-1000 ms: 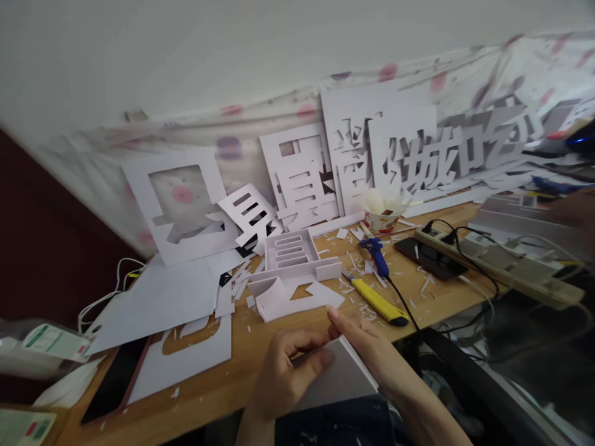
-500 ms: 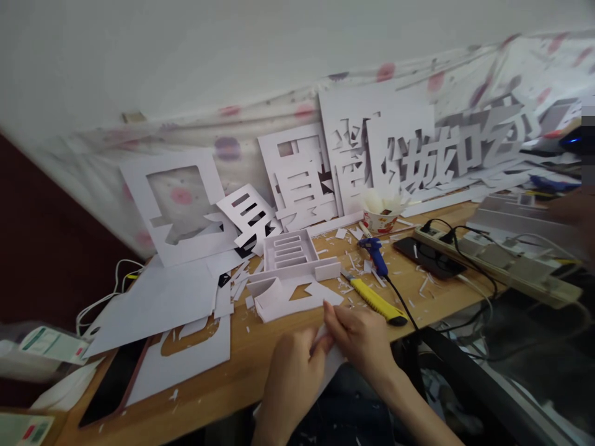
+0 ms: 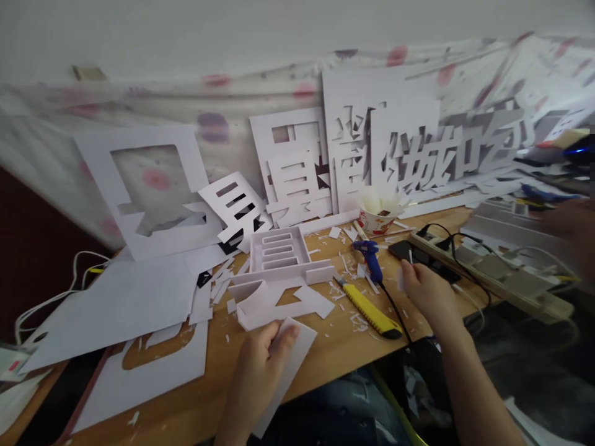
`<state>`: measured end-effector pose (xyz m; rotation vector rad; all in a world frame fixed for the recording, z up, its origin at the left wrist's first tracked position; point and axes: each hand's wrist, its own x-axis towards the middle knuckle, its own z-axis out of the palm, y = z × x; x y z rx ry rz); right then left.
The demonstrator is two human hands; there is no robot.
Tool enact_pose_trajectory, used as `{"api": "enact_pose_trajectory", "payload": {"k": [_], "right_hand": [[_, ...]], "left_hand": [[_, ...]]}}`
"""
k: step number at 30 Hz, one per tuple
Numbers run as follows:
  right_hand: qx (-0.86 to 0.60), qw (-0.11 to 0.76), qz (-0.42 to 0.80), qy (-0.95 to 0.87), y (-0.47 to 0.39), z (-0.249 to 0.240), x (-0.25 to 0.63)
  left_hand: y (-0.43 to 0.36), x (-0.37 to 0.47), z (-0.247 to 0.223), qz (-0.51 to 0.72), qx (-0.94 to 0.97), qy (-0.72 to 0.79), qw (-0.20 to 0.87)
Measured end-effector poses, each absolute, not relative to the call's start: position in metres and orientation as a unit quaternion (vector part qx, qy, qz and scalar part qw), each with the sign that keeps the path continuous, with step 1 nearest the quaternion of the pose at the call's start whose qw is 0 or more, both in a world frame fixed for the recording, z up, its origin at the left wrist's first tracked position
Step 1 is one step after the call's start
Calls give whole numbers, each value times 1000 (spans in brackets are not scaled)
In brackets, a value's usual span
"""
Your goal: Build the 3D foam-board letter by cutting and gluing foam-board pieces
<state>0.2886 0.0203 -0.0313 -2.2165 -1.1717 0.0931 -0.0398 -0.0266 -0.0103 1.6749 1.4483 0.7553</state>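
My left hand (image 3: 260, 365) grips a flat white foam-board strip (image 3: 294, 353) between thumb and fingers, low over the table's front edge. My right hand (image 3: 430, 294) is raised above the table by the phone, fingers pinched on a small pale scrap (image 3: 400, 280), blurred at its edges. Ahead of my left hand lies a partly built white character (image 3: 304, 257), with walls standing along its edges. Between the hands are a yellow utility knife (image 3: 372, 310) with its blade out and a blue hot glue gun (image 3: 369, 257), its black cord running toward the front edge.
Cut-out white boards (image 3: 297, 167) lean along the back wall. Board sheets (image 3: 121, 310) lie at left. A paper cup (image 3: 375, 220), black phone (image 3: 418, 260) and power strip (image 3: 502, 279) with cords stand at right. White offcuts litter the wood. Another person's hand (image 3: 571, 229) shows at far right.
My hands have moved apart. The right went up and to the right with a small scrap; the left kept the strip and shifted left. The view has turned slightly.
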Motion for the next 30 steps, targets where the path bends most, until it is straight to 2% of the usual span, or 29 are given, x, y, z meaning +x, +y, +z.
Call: {"api": "enact_pose_trajectory", "payload": {"k": [3, 6, 7, 9, 11, 16, 22, 27, 30], "right_hand": [[-848, 311, 1, -429, 23, -31, 292], [-813, 355, -15, -461, 9, -26, 271], [-770, 409, 19, -489, 1, -25, 259], [-667, 442, 144, -582, -13, -24, 231], [-568, 401, 270, -666, -24, -24, 204], [-503, 352, 377, -693, -27, -26, 172], [-533, 381, 269, -706, -21, -33, 200], [-529, 408, 216, -712, -4, -35, 207], [-516, 410, 215, -721, 9, -41, 195]], "left_hand": [[-20, -33, -16, 285, 682, 572, 356], [-13, -23, -21, 248, 713, 576, 313], [-11, -19, -22, 234, 722, 580, 296], [-7, -10, -24, 206, 743, 576, 271], [-3, -2, -24, 173, 774, 549, 263], [4, 9, -12, 79, 822, 512, 236], [10, -16, 9, 84, 800, 554, 216], [12, -55, 13, 145, 766, 589, 212], [13, -65, 4, 216, 752, 602, 162]]}}
